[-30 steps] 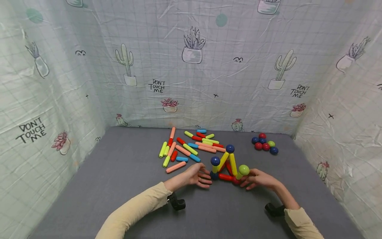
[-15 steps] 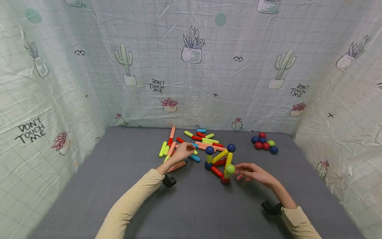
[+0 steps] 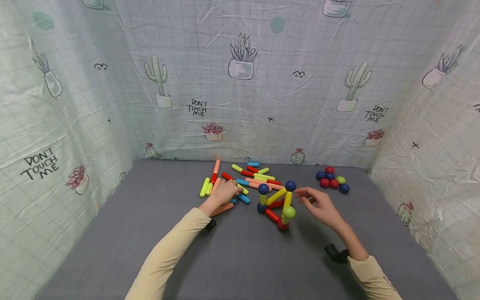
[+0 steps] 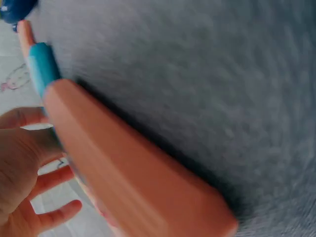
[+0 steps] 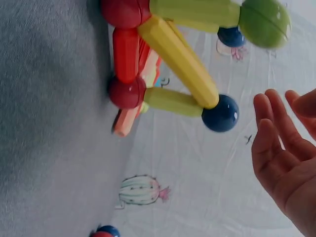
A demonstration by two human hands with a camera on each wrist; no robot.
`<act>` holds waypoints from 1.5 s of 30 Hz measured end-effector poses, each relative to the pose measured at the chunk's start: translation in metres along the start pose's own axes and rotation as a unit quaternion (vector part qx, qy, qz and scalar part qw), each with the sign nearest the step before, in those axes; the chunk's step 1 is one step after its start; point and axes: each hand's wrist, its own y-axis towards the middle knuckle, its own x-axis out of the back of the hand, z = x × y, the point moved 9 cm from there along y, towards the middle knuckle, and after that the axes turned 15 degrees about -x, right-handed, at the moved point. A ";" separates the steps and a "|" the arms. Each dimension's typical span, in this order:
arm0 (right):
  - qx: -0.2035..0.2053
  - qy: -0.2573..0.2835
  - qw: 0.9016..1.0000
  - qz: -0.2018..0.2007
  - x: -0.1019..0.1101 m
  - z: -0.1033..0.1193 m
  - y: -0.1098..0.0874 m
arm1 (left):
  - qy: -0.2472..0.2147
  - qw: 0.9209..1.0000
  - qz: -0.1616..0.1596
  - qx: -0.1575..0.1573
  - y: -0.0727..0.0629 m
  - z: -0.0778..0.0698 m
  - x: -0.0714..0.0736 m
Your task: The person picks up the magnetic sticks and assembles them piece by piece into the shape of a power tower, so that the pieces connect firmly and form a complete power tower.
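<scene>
A frame of sticks and balls [image 3: 276, 197] stands on the table [image 3: 243, 258], right of the picture's middle in the head view. Its balls are round, smooth and glossy, in dark blue, red and light green; a fine seam circles the green ball [image 5: 265, 22]. The sticks between them are straight and many-sided, with flat shiny faces: red ones along the base, greenish ones upright, yellow ones slanting.

The right hand [image 3: 318, 204] is just beside the frame, near a dark blue ball at its top, fingers gently bent and spread, holding nothing. The left hand [image 3: 225, 192] reaches down over the loose sticks [image 3: 264, 184]; whether it pinches one cannot be told. In the left wrist view an orange stick [image 4: 128, 163] blocks the sight of some fingertips.

The loose sticks, orange, green, red and blue, lie behind and to the left of the frame, some end to end. Seven loose balls [image 3: 330, 176] cluster beyond the right hand. The tabletop is grey and fuzzy, and a creased sheet [image 3: 270, 91] printed with potted plants hangs behind it.
</scene>
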 end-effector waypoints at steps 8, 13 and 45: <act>0.088 0.004 0.996 -0.022 -0.013 0.024 -0.009 | 0.032 0.999 0.011 -0.030 0.001 -0.001 -0.003; 0.095 -0.024 0.995 -0.015 -0.019 0.031 -0.012 | 0.058 0.996 -0.059 -0.023 -0.001 0.001 0.013; 0.122 -0.092 0.988 0.004 -0.019 0.023 -0.019 | 0.099 0.921 -0.268 -0.264 -0.020 -0.129 0.091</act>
